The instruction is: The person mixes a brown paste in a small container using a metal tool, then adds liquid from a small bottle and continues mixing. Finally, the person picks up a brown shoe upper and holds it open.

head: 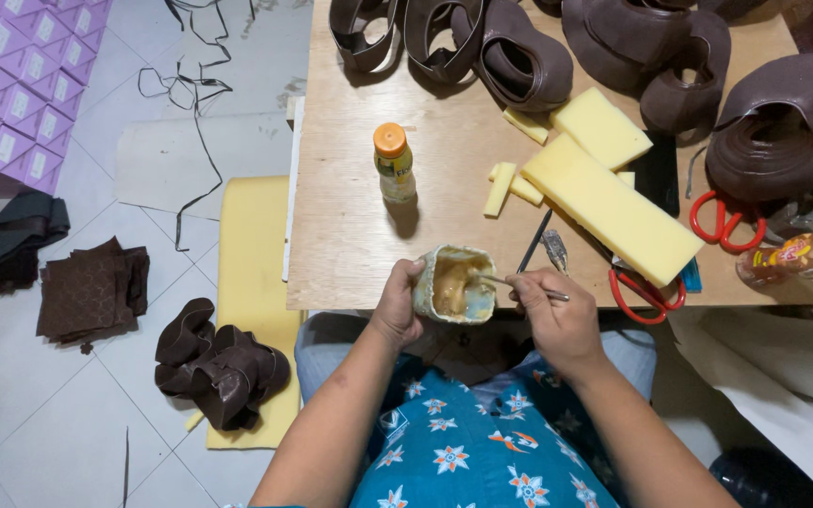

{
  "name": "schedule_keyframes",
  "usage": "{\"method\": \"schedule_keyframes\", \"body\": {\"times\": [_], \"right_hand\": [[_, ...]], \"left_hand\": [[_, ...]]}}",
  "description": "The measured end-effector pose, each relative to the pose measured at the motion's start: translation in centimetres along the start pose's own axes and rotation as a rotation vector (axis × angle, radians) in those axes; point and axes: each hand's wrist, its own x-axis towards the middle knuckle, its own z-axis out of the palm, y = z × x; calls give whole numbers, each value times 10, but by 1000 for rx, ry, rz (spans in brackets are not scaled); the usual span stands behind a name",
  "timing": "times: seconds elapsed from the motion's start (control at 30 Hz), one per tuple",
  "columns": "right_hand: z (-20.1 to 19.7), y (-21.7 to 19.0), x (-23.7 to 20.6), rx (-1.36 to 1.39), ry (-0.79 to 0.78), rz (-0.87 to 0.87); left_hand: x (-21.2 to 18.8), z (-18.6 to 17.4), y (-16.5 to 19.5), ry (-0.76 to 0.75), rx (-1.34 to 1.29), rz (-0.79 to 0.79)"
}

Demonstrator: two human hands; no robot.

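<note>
Left hand (397,306) wrapped around a small glue-smeared cup (454,282), gripping its left wall and holding it at the near edge of the wooden bench (350,235), just above the lap. Right hand (557,315) closed in a pinch on a thin stick (519,286), tip dipped into the tan paste inside the cup. Just beyond the right hand, flat on the bench: a dark slim tool (534,241) and a small grey brush (555,250), side by side, close to the cup but not touching it. Farther back, upright near the bench's middle: a small bottle with an orange cap (393,165), well apart from both hands. To the right: a long yellow foam block (609,207), a squarer foam block (600,127) behind it, and several narrow foam offcuts (510,185) beside them. Red-handled scissors (649,293) at the near right edge, partly under the long block; a second red-handled pair (722,221) farther right, next to a bottle lying on its side (792,259). Along the far edge: a row of dark brown shoe uppers (519,61). Down on the tiled floor at left: more brown uppers (223,367) heaped on a yellow foam sheet (251,245), a stack of brown quilted pieces (91,287), and purple boxes (11,75) in the corner.
</note>
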Motion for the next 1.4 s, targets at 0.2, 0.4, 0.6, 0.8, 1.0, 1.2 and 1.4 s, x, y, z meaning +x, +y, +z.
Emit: {"method": "schedule_keyframes", "body": {"times": [0.2, 0.4, 0.6, 0.8, 1.0, 1.2, 1.4], "right_hand": [[-1, -3, 0, 267, -141, 48], [4, -2, -4, -89, -193, -50], [8, 14, 3, -40, -16, 118], [7, 28, 4, 387, -25, 163], [10, 33, 6, 471, -152, 332], [12, 36, 1, 136, -173, 53], [11, 38, 2, 258, -27, 214]], "left_hand": [[2, 0, -1, -26, -16, 20], [2, 1, -2, 35, -22, 19], [2, 1, -2, 14, 7, 41], [3, 3, -2, 13, -23, 32], [2, 4, -2, 19, 4, 39], [1, 6, -2, 43, -9, 37], [1, 5, -3, 60, 12, 42]]}}
